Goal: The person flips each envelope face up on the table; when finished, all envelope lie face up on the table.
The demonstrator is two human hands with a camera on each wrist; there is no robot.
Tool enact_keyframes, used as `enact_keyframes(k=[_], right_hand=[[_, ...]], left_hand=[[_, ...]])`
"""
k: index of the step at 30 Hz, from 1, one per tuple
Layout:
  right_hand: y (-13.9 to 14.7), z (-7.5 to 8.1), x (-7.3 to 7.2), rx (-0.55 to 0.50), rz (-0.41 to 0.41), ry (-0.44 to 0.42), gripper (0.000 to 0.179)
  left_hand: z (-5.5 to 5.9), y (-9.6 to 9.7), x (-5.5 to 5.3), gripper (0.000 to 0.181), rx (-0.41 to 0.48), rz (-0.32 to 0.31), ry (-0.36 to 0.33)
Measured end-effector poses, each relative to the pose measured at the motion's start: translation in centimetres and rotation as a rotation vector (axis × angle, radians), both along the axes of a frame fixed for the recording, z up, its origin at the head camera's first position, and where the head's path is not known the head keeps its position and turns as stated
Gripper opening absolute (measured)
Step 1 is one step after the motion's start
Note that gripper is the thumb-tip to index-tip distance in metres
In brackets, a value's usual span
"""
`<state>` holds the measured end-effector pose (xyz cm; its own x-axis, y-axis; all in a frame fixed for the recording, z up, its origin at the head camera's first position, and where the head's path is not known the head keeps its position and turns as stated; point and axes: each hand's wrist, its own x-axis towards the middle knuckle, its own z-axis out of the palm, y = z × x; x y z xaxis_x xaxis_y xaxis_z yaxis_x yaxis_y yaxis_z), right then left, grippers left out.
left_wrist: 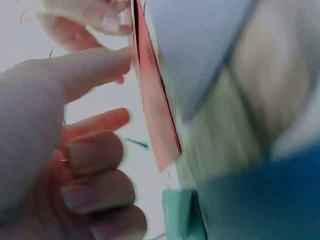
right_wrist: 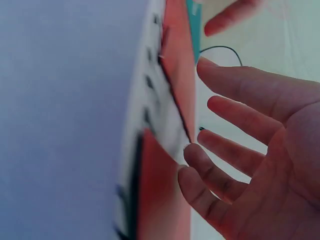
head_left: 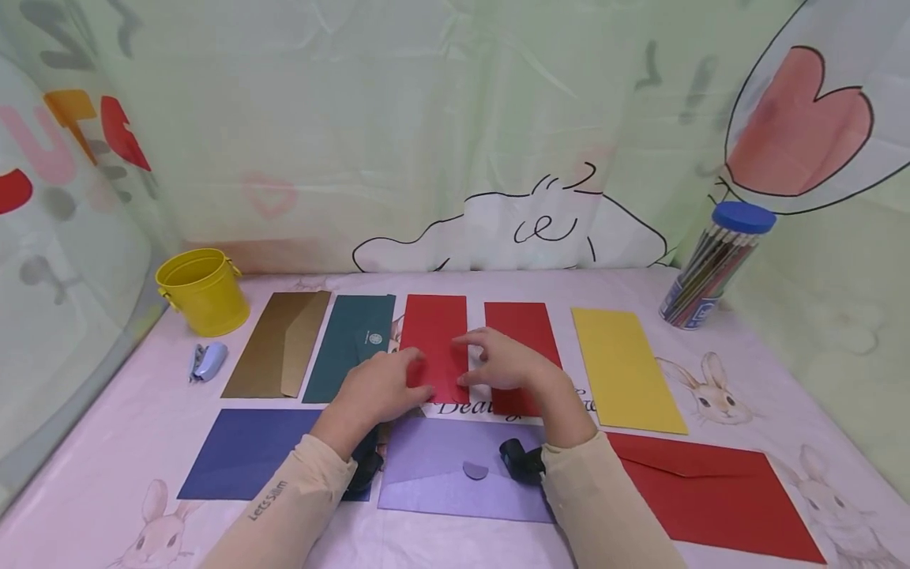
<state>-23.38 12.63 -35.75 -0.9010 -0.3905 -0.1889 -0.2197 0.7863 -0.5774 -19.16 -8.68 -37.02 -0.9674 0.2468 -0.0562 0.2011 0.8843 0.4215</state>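
A red envelope [head_left: 435,328] lies upright in the middle of the back row. At its lower left is my left hand [head_left: 377,387], fingers loosely bent and nothing gripped. My right hand [head_left: 508,359] comes in from the right, fingers apart and empty, its tips over the envelope's right edge. Under that hand lies a second red envelope [head_left: 519,324], partly covered. In the right wrist view, the fingers [right_wrist: 235,150] spread beside the red paper. A purple envelope [head_left: 426,482] with a round tab lies below both hands. The dark green envelope [head_left: 355,324] is just left of the left hand.
Leftward are a brown envelope [head_left: 266,348], a blue envelope [head_left: 242,450], a light blue stapler [head_left: 209,362] and a yellow bucket [head_left: 216,300]. To the right lie a yellow envelope [head_left: 629,371] and a large red envelope [head_left: 725,494]. A blue-lidded pencil jar [head_left: 714,269] stands at the back right.
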Motion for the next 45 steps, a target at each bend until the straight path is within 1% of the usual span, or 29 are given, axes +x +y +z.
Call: enact_keyframes(k=[3, 6, 8, 10, 13, 16, 19, 21, 23, 28, 31, 35, 38, 41, 45], right_hand=[[0.5, 0.8, 0.1, -0.022, 0.001, 0.001, 0.069], [1.1, 1.4, 0.1, -0.021, 0.019, 0.003, 0.066], [1.6, 1.6, 0.1, -0.009, 0.025, 0.000, 0.066], [2.3, 1.8, 0.1, 0.006, 0.040, 0.010, 0.064], [3.5, 2.0, 0.2, 0.018, 0.043, 0.023, 0.063], [4.9, 1.8, 0.4, 0.020, 0.042, 0.028, 0.063], [6.2, 1.2, 0.6, 0.031, 0.007, 0.016, 0.064], [7.0, 0.9, 0.8, 0.045, -0.012, 0.011, 0.065], [7.6, 0.5, 0.8, 0.054, -0.044, 0.001, 0.067], [8.5, 0.2, 0.7, 0.043, -0.070, -0.001, 0.069], [8.8, 0.3, 0.8, 0.073, -0.084, -0.001, 0.072], [9.1, 0.2, 1.0, 0.114, -0.104, -0.013, 0.074], [9.1, 0.1, 1.0, 0.116, -0.106, -0.011, 0.074], [9.0, 0.0, 1.0, 0.114, -0.117, -0.011, 0.074], [9.0, -0.2, 1.0, 0.112, -0.140, -0.016, 0.076]], left_hand=[[0.5, 0.9, 0.4, 0.056, 0.047, -0.051, 0.037], [0.8, 2.0, 0.8, 0.054, 0.067, -0.110, 0.056], [0.8, 2.7, 1.0, 0.053, 0.058, -0.144, 0.074], [0.7, 3.5, 0.9, 0.055, 0.040, -0.165, 0.080], [0.7, 4.6, 0.6, 0.057, 0.015, -0.185, 0.065], [0.8, 5.7, 0.2, 0.061, 0.026, -0.184, 0.022], [0.7, 6.8, -0.1, 0.065, 0.038, -0.175, -0.005], [0.5, 7.5, -0.2, 0.067, 0.039, -0.172, -0.012], [0.4, 8.1, -0.2, 0.069, 0.034, -0.165, -0.021], [-0.1, 9.2, 0.2, 0.072, 0.001, -0.140, -0.030], [-0.4, 9.8, 0.5, 0.071, -0.045, -0.138, -0.008], [-0.6, 10.4, 0.7, 0.069, -0.111, -0.137, 0.026], [-0.5, 10.5, 0.9, 0.066, -0.153, -0.132, 0.050], [-0.3, 10.5, 1.0, 0.063, -0.184, -0.140, 0.071], [-0.2, 10.5, 1.1, 0.062, -0.205, -0.149, 0.099]])
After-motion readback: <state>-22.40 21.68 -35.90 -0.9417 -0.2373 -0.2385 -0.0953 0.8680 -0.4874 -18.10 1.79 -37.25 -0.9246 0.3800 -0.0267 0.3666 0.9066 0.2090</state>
